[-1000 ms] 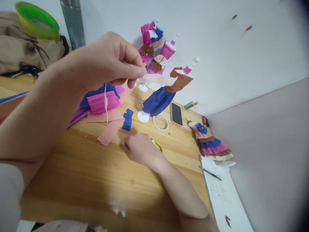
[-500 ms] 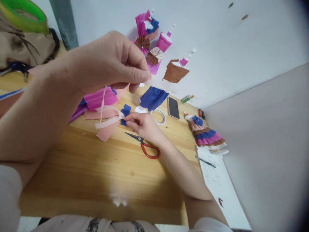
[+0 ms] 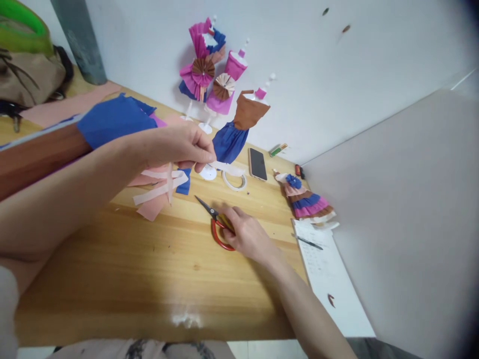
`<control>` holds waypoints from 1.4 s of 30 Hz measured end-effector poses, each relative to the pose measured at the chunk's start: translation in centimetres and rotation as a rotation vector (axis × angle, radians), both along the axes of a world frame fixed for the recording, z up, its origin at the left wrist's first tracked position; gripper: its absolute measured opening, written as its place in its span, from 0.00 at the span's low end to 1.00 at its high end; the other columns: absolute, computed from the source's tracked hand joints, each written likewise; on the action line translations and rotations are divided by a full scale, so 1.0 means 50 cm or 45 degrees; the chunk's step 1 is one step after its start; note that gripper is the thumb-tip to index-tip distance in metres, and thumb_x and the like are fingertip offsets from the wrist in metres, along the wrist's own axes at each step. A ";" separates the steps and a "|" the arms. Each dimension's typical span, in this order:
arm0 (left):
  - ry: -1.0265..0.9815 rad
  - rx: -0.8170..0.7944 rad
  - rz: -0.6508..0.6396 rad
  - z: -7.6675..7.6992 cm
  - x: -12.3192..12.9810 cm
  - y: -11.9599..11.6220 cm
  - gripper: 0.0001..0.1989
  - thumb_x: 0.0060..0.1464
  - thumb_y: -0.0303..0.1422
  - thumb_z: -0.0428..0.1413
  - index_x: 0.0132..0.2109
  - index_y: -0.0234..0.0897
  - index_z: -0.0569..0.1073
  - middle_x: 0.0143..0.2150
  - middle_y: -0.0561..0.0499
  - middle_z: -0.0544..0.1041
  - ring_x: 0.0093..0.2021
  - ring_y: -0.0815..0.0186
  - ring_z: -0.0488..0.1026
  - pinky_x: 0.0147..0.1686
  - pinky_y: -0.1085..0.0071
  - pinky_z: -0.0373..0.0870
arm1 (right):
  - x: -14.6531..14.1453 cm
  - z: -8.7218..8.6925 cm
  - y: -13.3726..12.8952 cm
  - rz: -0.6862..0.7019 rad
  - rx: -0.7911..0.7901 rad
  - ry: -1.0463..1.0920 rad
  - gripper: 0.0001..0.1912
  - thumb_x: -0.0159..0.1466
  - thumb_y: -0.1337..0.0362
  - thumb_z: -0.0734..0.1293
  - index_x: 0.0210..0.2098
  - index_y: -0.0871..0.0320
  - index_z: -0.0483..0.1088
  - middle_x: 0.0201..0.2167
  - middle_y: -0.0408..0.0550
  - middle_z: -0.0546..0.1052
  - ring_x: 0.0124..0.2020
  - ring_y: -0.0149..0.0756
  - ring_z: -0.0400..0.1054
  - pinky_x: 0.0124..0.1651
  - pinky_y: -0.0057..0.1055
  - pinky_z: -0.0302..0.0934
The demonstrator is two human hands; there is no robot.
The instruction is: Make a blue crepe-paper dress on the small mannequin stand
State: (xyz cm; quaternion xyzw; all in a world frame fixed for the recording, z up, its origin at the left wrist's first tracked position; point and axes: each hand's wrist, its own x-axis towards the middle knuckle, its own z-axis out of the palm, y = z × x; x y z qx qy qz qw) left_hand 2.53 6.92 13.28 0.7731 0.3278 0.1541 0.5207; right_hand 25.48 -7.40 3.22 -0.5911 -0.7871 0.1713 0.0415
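Observation:
My left hand [image 3: 192,147] pinches a thin white strip [image 3: 228,168], whose free end points right over the tape roll [image 3: 235,187]. Red-handled scissors [image 3: 214,214] lie on the wooden table with their blades toward the upper left. My right hand [image 3: 241,232] is on the scissors' handles, fingers curled around them. More white strips [image 3: 160,192] lie on pink paper pieces [image 3: 152,208] below my left wrist, beside a small blue piece [image 3: 183,183].
Dressed paper figures [image 3: 249,112] stand along the wall. A phone [image 3: 258,164] lies behind the tape roll. Rightward are a layered doll dress [image 3: 309,202] and a paper sheet with a pen [image 3: 310,243]. Blue paper [image 3: 116,119] and a bag [image 3: 30,75] are at the left.
My left hand has lowered with its strip. My right hand has let go of the white strips at the pink pieces and moved down right onto the scissors. The whole view has shifted slightly.

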 end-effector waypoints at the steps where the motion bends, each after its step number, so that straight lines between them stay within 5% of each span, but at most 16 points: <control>1: 0.008 0.003 -0.002 -0.001 -0.002 0.003 0.12 0.54 0.27 0.56 0.23 0.34 0.70 0.12 0.58 0.59 0.16 0.77 0.51 0.18 0.74 0.46 | 0.005 -0.001 -0.003 -0.019 0.001 0.049 0.24 0.57 0.74 0.61 0.53 0.57 0.67 0.42 0.53 0.75 0.36 0.39 0.70 0.39 0.33 0.65; 6: 0.043 0.112 -0.008 -0.004 -0.024 0.032 0.12 0.51 0.31 0.59 0.22 0.34 0.72 0.16 0.54 0.65 0.17 0.76 0.56 0.20 0.75 0.51 | 0.030 -0.008 -0.010 -0.291 -0.062 0.836 0.09 0.61 0.66 0.64 0.41 0.54 0.63 0.31 0.43 0.71 0.28 0.32 0.65 0.29 0.27 0.59; 9: 0.022 0.125 0.018 -0.004 -0.036 0.045 0.12 0.50 0.33 0.61 0.21 0.35 0.73 0.17 0.53 0.65 0.17 0.75 0.57 0.20 0.74 0.51 | 0.033 0.003 -0.004 -0.340 -0.110 1.376 0.25 0.56 0.51 0.73 0.46 0.51 0.62 0.35 0.45 0.73 0.25 0.30 0.64 0.24 0.26 0.56; 12: 0.023 0.106 0.014 -0.004 -0.038 0.047 0.11 0.49 0.33 0.62 0.21 0.35 0.73 0.16 0.53 0.65 0.17 0.75 0.57 0.20 0.74 0.50 | 0.023 0.030 0.008 -0.252 -0.067 1.617 0.38 0.46 0.44 0.78 0.50 0.47 0.61 0.31 0.43 0.74 0.19 0.26 0.57 0.20 0.25 0.52; 17: 0.052 0.063 -0.041 -0.004 -0.021 0.031 0.10 0.51 0.31 0.59 0.23 0.35 0.73 0.15 0.54 0.64 0.17 0.74 0.57 0.20 0.75 0.51 | -0.023 0.076 0.050 -0.302 0.348 1.627 0.30 0.47 0.48 0.79 0.41 0.47 0.62 0.20 0.33 0.64 0.18 0.28 0.58 0.22 0.27 0.56; 21: 0.044 -0.003 -0.055 0.000 -0.015 0.016 0.10 0.53 0.32 0.58 0.26 0.35 0.72 0.15 0.56 0.64 0.17 0.75 0.56 0.20 0.75 0.50 | -0.055 0.098 0.093 -0.356 0.623 1.510 0.29 0.51 0.48 0.77 0.43 0.47 0.59 0.32 0.42 0.73 0.34 0.38 0.73 0.31 0.33 0.66; 24: 0.039 -0.011 -0.054 0.005 -0.015 0.010 0.11 0.54 0.32 0.58 0.25 0.34 0.72 0.14 0.56 0.64 0.17 0.75 0.56 0.20 0.75 0.51 | -0.061 0.108 0.108 -0.306 0.744 1.317 0.26 0.55 0.51 0.76 0.43 0.47 0.58 0.42 0.49 0.77 0.41 0.42 0.75 0.37 0.36 0.69; 27: 0.036 0.002 -0.051 0.006 -0.014 0.011 0.11 0.54 0.31 0.59 0.24 0.34 0.72 0.14 0.55 0.63 0.17 0.75 0.56 0.19 0.75 0.51 | -0.060 0.113 0.109 -0.275 0.709 1.276 0.25 0.56 0.53 0.76 0.45 0.47 0.60 0.45 0.50 0.77 0.42 0.42 0.75 0.38 0.37 0.69; 34: 0.036 0.009 -0.084 0.002 -0.012 0.014 0.10 0.52 0.31 0.60 0.23 0.36 0.73 0.16 0.55 0.66 0.17 0.74 0.56 0.19 0.74 0.52 | -0.060 0.097 0.110 -0.335 0.480 1.284 0.31 0.55 0.53 0.75 0.55 0.47 0.62 0.33 0.43 0.73 0.35 0.38 0.72 0.39 0.37 0.68; 42: 0.085 0.026 -0.127 -0.010 -0.009 0.024 0.12 0.54 0.30 0.57 0.23 0.35 0.72 0.15 0.57 0.62 0.17 0.76 0.51 0.18 0.74 0.46 | -0.069 0.087 0.113 -0.408 0.313 1.401 0.30 0.53 0.57 0.76 0.53 0.50 0.65 0.21 0.33 0.63 0.21 0.29 0.58 0.29 0.30 0.59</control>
